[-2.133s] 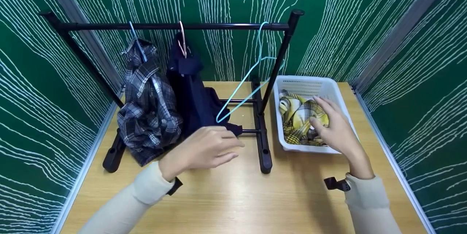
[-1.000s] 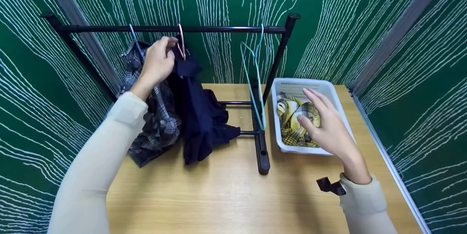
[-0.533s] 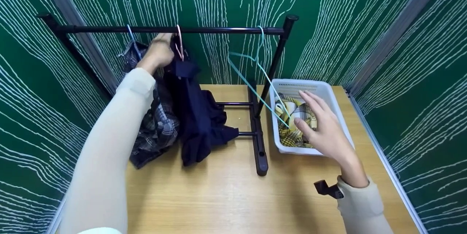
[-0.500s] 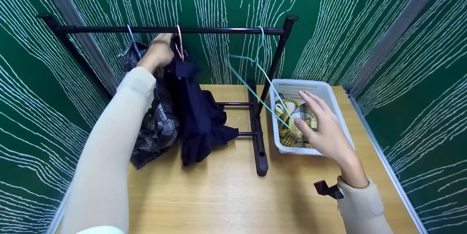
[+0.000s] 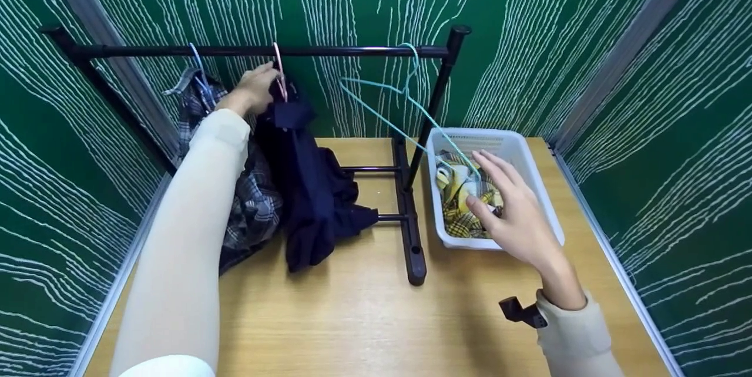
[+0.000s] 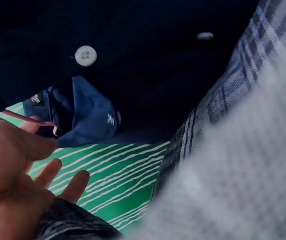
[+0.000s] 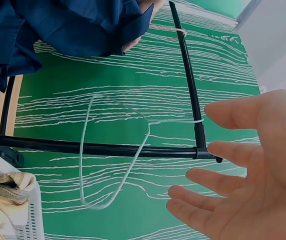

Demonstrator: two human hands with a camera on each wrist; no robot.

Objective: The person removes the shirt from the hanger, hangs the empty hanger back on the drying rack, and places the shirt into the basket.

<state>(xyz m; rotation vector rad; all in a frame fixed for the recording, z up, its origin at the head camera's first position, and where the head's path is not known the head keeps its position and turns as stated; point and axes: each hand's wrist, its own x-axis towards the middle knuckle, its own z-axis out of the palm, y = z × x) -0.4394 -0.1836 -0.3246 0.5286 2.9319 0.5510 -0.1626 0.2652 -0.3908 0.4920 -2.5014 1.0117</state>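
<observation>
In the head view my left hand [image 5: 254, 89] reaches to the collar of a navy buttoned shirt [image 5: 305, 183], which hangs on a pink hanger [image 5: 278, 63]. The left wrist view has its thumb at the collar's edge beside the hanger's end, the other fingers loosely extended. No firm grip shows. My right hand [image 5: 517, 212] hovers over a white basket [image 5: 433, 189], fingers spread and holding nothing. Yellow plaid cloth [image 5: 461, 225] lies crumpled inside. A bare teal hanger [image 5: 376, 84] hangs from the rack, its lower end in front of the basket, apart from the right hand in the right wrist view.
A black garment rack [image 5: 352, 51] stands on the wooden table [image 5: 352, 318]. A grey plaid shirt [image 5: 255, 201] hangs at its left on a blue hanger [image 5: 202, 83], partly behind my left arm. Green walls with white streaks enclose the table.
My left hand has moved from above the table up to the navy shirt's collar. The teal hanger has swung round on the bar. The right hand stays over the basket.
</observation>
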